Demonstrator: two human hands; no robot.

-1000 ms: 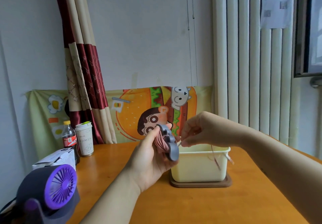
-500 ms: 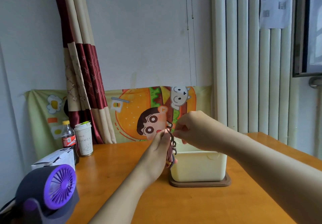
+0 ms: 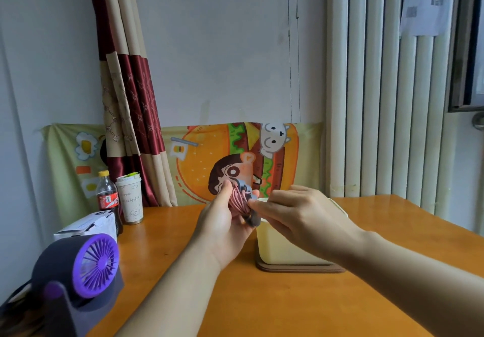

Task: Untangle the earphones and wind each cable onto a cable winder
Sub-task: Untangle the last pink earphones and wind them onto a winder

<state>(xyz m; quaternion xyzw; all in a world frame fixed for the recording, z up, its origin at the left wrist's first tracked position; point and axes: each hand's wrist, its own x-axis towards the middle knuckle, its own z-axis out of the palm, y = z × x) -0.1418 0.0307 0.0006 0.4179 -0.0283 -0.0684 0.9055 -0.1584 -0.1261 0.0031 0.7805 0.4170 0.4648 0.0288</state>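
Gripping a grey cable winder (image 3: pixel 253 220) just above the middle of the frame, the left hand (image 3: pixel 222 228) has its thumb and fingers curled round it, holding it clear of the table (image 3: pixel 262 305). A dusty-pink earphone cable (image 3: pixel 237 201) lies on the winder in tight parallel turns, with grey ends poking out above and below the coil. The right hand (image 3: pixel 298 213) comes in from the right, its thumb and forefinger pinching the cable at the coil's right edge.

Both hands cover most of the winder, so its full shape is hard to make out, and motion blur softens the fingertips. Where the cable's loose end runs cannot be told.

Right of centre, behind the right hand, a cream plastic tub (image 3: pixel 282 247) stands on a brown mat (image 3: pixel 298 268). The hand hides its opening, so its contents cannot be seen. At lower left a purple fan (image 3: pixel 94 266) is cut off by the frame edge.
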